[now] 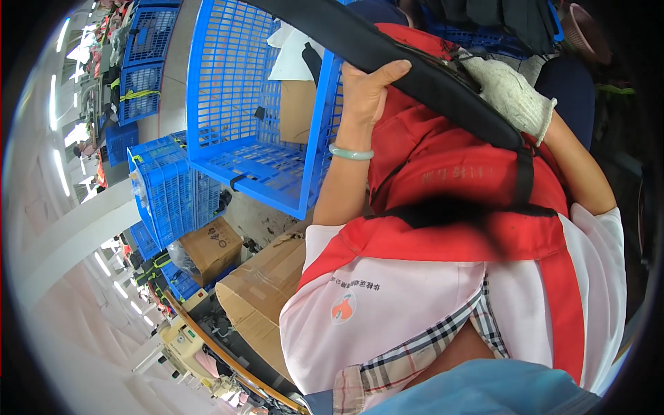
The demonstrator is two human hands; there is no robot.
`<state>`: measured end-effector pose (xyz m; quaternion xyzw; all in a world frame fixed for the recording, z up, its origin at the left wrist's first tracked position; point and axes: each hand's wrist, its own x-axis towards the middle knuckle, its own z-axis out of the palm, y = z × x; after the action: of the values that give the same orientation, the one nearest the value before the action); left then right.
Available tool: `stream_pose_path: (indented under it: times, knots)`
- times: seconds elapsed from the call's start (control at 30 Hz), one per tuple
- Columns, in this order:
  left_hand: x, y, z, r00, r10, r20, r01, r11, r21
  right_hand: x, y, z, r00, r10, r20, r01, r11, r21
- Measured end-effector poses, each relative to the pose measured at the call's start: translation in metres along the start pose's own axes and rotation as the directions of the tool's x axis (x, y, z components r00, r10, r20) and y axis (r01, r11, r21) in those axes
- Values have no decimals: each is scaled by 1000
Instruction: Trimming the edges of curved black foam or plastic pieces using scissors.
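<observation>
A long black padded strap [436, 90] runs slantwise from the top of the head view down over my lap, with a narrow webbing end [524, 178] hanging on the red apron [443, 173]. My left hand [366, 90], bare with a pale green bangle on the wrist, is closed on the strap's near edge, its thumb lying over the top. On the far side, my right hand [508, 93] wears a white knitted glove. It is bent against the strap's edge near its lower end; its fingertips are partly hidden, but it appears to grip the strap.
Left of my arm stands a blue plastic crate [315, 166] with cardboard and white material inside. More blue crates [169, 187], cardboard boxes [263, 290] and a sewing machine [183, 349] lie farther left. Black pieces [508, 24] and a pinkish basket [586, 34] are at the upper right.
</observation>
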<state>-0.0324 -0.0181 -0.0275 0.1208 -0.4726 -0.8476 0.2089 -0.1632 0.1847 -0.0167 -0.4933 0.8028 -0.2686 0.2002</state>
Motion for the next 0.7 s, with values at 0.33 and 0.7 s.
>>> stream_pose_path:
  times: [0.33,0.7]
  knots:
    - [2,0,-6,998,-24,-56,15,986,-168,2,9,12,999,44,4,-44,999,-18]
    - [-2,-13,-6,999,2,-47,-11,981,-196,6,5,14,1000,22,-3,-22,997,-75]
